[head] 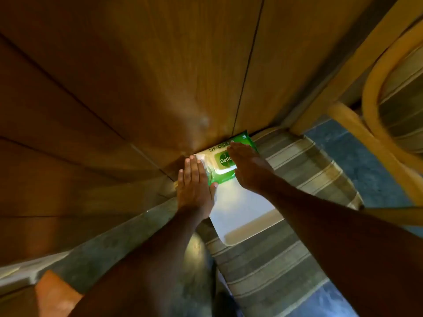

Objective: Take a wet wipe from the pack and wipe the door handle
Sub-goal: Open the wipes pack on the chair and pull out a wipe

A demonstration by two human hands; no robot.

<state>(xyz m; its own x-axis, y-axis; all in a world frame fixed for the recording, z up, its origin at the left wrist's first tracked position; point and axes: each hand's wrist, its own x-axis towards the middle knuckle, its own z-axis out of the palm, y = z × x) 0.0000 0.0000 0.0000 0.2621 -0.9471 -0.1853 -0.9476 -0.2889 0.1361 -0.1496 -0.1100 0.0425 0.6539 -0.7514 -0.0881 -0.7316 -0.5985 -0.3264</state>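
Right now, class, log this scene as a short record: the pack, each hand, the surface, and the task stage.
pack: green wet wipe pack, lying flat, lid shut
surface: striped cushion, pack at its far end against the wooden door
left hand: flat, fingers extended, on the pack's left end
right hand: flat, over the pack's right side
stage: no wipe out yet; door handle not in view

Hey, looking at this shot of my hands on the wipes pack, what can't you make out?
- Door handle: not in the head view at all.
- Wipes pack: right end of the label hidden by the right hand; left edge covered by the left hand.
- Pack flap: looks shut, but glare blurs it.
- Small print along the pack's top edge: too small to read.
- Chair: cut off by the right edge.
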